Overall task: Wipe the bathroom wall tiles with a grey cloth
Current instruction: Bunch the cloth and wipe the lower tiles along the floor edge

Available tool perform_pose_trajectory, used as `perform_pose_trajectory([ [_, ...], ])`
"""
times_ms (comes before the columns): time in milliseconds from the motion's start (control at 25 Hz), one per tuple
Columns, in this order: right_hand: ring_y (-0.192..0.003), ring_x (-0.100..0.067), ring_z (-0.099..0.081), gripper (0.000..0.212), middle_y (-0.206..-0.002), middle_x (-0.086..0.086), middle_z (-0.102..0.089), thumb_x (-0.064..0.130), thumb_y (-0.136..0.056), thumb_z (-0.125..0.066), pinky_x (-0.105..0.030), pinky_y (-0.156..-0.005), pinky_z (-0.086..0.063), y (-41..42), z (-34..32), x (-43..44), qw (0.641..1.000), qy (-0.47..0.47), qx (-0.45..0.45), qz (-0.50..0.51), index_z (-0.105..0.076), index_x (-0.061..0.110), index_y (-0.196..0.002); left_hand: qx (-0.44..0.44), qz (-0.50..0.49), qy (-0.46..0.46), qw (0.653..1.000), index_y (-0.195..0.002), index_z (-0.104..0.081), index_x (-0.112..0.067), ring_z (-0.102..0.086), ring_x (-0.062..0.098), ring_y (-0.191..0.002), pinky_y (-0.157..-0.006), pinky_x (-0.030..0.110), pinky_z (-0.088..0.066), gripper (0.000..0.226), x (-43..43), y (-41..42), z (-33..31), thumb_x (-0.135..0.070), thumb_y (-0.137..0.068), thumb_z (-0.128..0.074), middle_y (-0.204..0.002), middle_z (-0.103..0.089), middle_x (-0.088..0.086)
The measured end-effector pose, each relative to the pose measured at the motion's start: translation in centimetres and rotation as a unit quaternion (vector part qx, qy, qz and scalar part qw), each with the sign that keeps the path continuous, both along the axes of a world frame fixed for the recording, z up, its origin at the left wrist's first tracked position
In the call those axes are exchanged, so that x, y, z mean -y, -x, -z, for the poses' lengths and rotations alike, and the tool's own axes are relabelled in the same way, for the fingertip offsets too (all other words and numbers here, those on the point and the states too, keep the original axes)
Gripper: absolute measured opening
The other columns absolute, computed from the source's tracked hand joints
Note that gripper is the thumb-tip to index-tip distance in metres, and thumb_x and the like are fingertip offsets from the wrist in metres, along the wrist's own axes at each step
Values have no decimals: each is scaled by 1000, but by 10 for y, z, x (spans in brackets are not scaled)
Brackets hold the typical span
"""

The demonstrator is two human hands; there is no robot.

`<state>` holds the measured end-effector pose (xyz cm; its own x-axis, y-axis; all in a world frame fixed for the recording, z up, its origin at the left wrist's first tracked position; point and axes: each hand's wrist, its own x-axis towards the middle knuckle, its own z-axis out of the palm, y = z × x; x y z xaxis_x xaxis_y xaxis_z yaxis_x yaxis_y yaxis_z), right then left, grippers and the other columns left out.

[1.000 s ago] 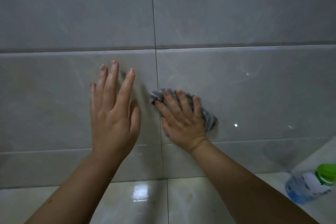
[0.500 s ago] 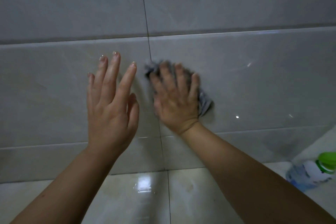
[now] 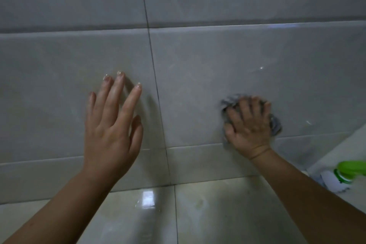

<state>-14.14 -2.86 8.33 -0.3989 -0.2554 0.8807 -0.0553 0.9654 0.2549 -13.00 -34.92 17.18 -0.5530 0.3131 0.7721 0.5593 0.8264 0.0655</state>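
Large glossy grey wall tiles point(image 3: 200, 69) fill the view. My right hand point(image 3: 250, 128) presses a crumpled grey cloth point(image 3: 229, 103) flat against the tile to the right of the vertical grout line, fingers spread over it. The cloth shows past the fingertips and at the hand's right edge; most of it is hidden under the palm. My left hand point(image 3: 111, 130) rests flat on the tile left of the grout line, fingers straight and pointing up, holding nothing.
A shiny tiled surface point(image 3: 200, 216) meets the wall below my hands. At the right edge lies a clear plastic bottle point(image 3: 334, 182) with a white label and green cap, partly behind my right forearm, beside a pale ledge point(image 3: 340, 150).
My right hand has slid the cloth rightwards and a little down, away from the vertical grout line. My left hand has stayed flat on its tile.
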Motion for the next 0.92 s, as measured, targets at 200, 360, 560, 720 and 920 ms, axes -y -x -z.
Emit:
perform_pose_trajectory([
  [200, -146, -39, -3, 48, -154, -22, -14, 33, -100, -25, -49, -120, 2, -9, 0, -24, 984, 175, -11, 41, -19, 16, -145, 5, 25, 11, 1000, -148, -38, -10, -13, 30, -151, -120, 56, -15, 57, -7, -6, 15, -16, -93, -49, -160, -23, 16],
  [360, -141, -50, -16, 54, -150, -34, -23, 25, -99, -25, -61, -116, -13, -2, 10, 21, 922, 374, -66, 80, -19, 1, -147, 6, 37, 10, 999, -147, -39, -9, -17, 33, -150, -119, 58, -16, 55, -10, -12, 13, -14, -93, -49, -158, -26, 17],
  [560, -141, -51, -15, 54, -150, -34, -22, 28, -100, -25, -63, -113, -16, 0, 18, 58, 913, 402, -39, 54, -21, -1, -146, 7, 26, 14, 1000, -149, -36, -11, -17, 32, -150, -119, 56, -15, 59, -9, -12, 11, -13, -92, -51, -159, -26, 16],
  [720, -148, -36, 7, 56, -162, -12, 6, 29, -96, -39, -58, -118, 0, -1, 29, 102, 980, 193, 52, -10, -18, 17, -147, 6, 24, 25, 999, -149, -36, -11, -16, 31, -150, -119, 58, -17, 60, -10, -12, 13, -12, -91, -51, -159, -26, 16],
  [920, -148, -30, 13, 76, -162, -6, 10, 24, -88, -40, -52, -118, 9, 10, 27, 156, 993, -53, 100, -45, -4, 22, -155, 9, 4, 37, 999, -149, -35, -11, -15, 32, -150, -119, 58, -16, 59, 4, -8, 13, -17, -92, -49, -159, -24, 17],
])
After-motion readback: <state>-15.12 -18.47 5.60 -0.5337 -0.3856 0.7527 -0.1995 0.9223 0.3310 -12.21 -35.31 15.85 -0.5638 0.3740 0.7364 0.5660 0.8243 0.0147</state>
